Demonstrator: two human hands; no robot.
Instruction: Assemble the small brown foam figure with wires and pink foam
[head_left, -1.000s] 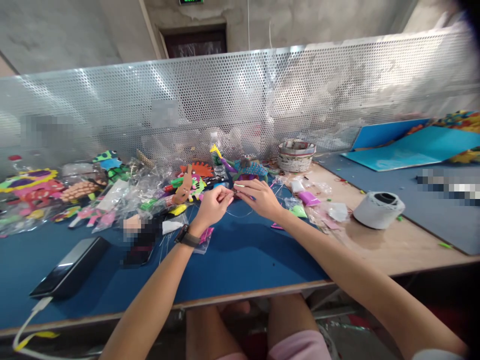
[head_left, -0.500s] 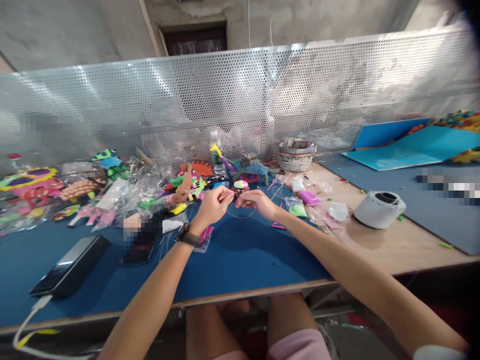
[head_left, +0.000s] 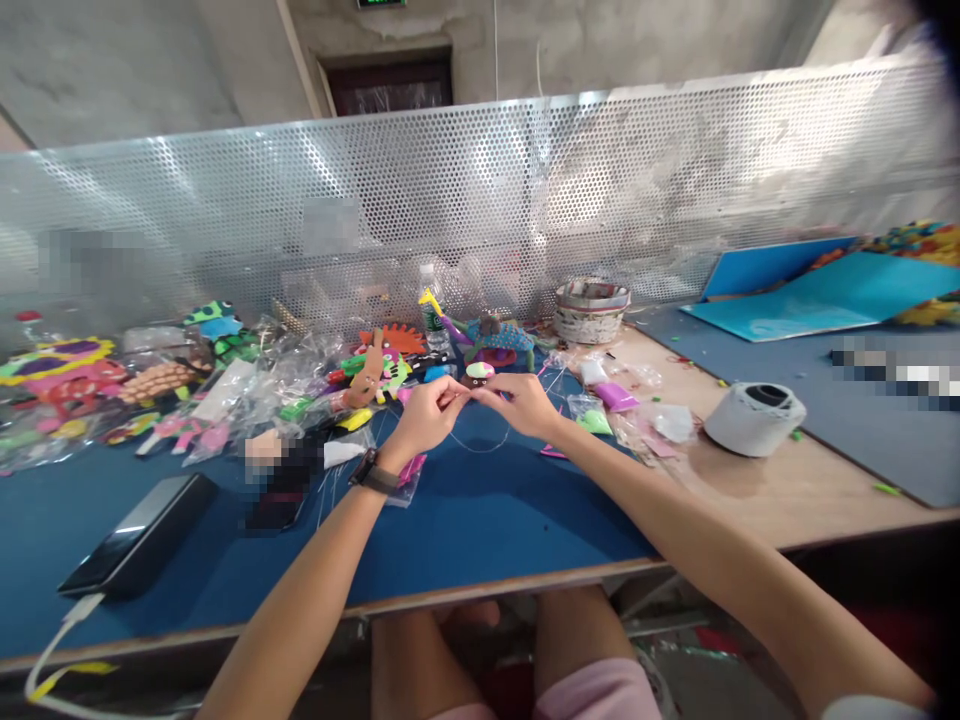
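My left hand and my right hand meet fingertip to fingertip over the blue mat. Both are closed in a pinch on a thin wire or thread, which sags in a loop below them; I cannot tell which of the two it is. Just behind the fingertips is a small brown clay figure with white eyes and a pink, white and green top. Its lower part is hidden by my fingers. Beyond it lies a blue dotted clay animal.
Clay figures and clear bags crowd the left, near a black device with a white cable. On the right are a woven basket, a bag of green clay, a white roll and blue boards. A perforated metal panel stands behind.
My right hand has shifted slightly left, bringing its fingertips against those of my left hand. The fingers now cover more of the brown figure's lower part. The loop hangs slightly lower.
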